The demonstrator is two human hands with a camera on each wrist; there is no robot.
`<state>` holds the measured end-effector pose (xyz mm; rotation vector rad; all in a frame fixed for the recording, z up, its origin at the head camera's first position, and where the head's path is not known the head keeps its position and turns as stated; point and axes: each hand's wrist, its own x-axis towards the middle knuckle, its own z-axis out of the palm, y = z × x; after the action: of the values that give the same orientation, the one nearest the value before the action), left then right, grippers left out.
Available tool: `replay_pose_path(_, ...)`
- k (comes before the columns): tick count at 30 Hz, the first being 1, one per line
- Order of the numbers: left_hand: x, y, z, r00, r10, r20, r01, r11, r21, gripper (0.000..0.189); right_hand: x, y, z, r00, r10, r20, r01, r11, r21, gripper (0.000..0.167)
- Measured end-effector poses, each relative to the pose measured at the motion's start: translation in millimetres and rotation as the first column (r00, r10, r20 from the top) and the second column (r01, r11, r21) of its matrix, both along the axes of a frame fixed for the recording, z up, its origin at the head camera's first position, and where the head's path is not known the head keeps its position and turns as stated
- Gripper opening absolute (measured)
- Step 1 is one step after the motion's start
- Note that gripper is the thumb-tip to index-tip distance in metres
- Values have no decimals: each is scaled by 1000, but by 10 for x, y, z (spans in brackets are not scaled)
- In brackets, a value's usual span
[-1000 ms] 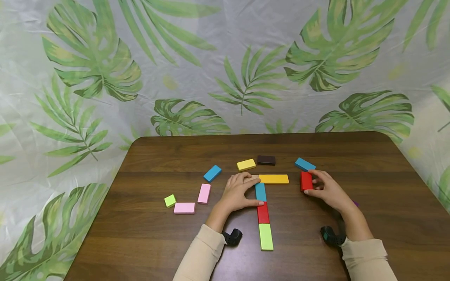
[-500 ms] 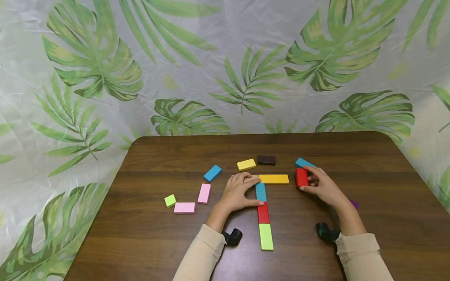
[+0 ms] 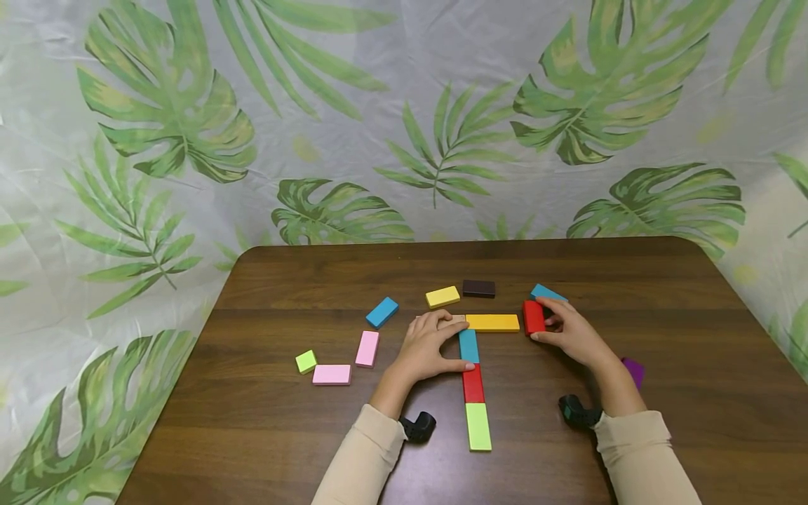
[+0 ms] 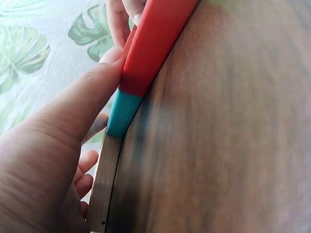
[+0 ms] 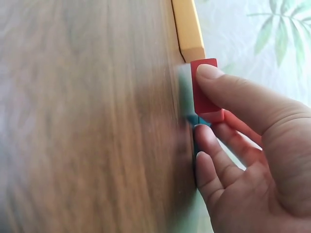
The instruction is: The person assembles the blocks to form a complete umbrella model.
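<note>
My right hand (image 3: pixel 576 335) pinches a red block (image 3: pixel 533 317) between thumb and fingers, close to the right end of the yellow-orange block (image 3: pixel 492 323). In the right wrist view the thumb lies on the red block's near face, beside the orange block's end (image 5: pixel 192 43). My left hand (image 3: pixel 424 351) rests over a wooden block (image 4: pixel 104 179), mostly covered in the head view. Its index fingertip touches the joint by the teal block (image 3: pixel 468 345), and its thumb touches the second red block (image 3: pixel 473 384). A light green block (image 3: pixel 478 426) continues this column toward me.
Behind the row lie a yellow block (image 3: pixel 442 297), a black block (image 3: pixel 479 288) and a blue block (image 3: pixel 548 292). Left are another blue block (image 3: pixel 381 312), two pink blocks (image 3: pixel 332 374) and a small green block (image 3: pixel 306 361). A purple block (image 3: pixel 633 372) lies beside my right forearm.
My right hand has moved left and slightly away from me, carrying the red block toward the orange block's end. The purple block shows more. My left hand has stayed put.
</note>
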<state>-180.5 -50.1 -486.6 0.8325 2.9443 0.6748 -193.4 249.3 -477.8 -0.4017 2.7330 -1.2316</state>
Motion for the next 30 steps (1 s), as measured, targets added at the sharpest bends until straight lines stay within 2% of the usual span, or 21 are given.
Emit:
replay_pose_path(11, -5, -3, -7, 1000, 4, -7, -4, 1000, -1, 72, -46, -51, -7, 1000, -6, -4, 6, 998, 66, 70)
replay_pose_path(30, -3, -1, -10, 1000, 2, -5, -2, 1000, 6, 72, -89, -87, -5, 1000, -2, -5, 2, 996, 90, 69)
